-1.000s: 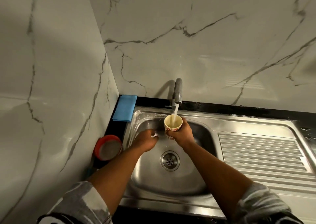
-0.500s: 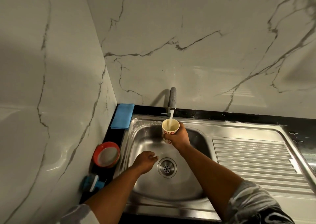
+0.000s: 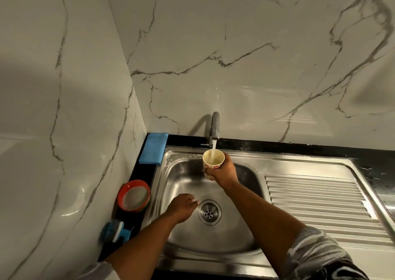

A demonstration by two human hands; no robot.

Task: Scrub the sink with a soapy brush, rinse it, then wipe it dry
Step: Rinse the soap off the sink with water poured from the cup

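Under the tap, at twelve o'clock of the sink, the right hand grips a cup. The left hand, loosely curled and empty, is at nine o'clock of the drain. The brush lies outside the sink at eight o'clock.

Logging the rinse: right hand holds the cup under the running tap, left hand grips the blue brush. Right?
The head view shows the left hand empty, in the sink by the drain; the blue brush lies on the counter. Right hand, cup and tap are as stated.
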